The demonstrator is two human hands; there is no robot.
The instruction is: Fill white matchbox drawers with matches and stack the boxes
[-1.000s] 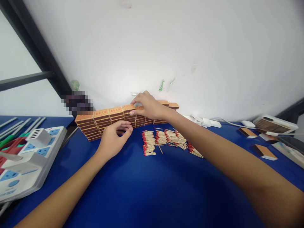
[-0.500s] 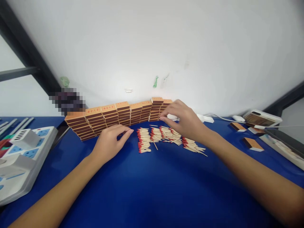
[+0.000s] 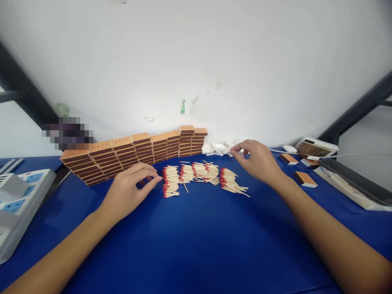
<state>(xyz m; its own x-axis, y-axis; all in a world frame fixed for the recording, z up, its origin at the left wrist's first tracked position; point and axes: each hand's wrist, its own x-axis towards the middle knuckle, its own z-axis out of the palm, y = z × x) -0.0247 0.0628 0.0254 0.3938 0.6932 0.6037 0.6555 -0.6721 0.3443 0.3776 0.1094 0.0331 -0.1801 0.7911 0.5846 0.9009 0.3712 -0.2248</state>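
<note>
1. The person's left hand [image 3: 127,192] is loosely curled and holds nothing, thumb and forefinger apart, just beside the red-headed wooden matches [image 3: 171,181] on the glossy blue tabletop [image 3: 196,241].
2. The right hand [image 3: 257,161] has thumb and forefinger nearly together at the white card matchbox trays [image 3: 219,148], heaped near the wall; whether it grips one cannot be told.
3. A sideways slip of the left fingertips could scatter the nearest matches; its knuckles, if lifted backward, could topple the orange-and-brown cardboard matchbox stacks [image 3: 143,150].
4. A careless pull on one tray could drag its neighbours, since they overlap.
5. The leftmost matches lie roughly crosswise, red heads pointing left; the rightmost bundle also heads left, its bare ends slanting toward the person.
6. The trays share no single direction, and the long axis of the one at the fingertips is unclear.
7. The stacks run left to right, their left end nearest the person.
</note>
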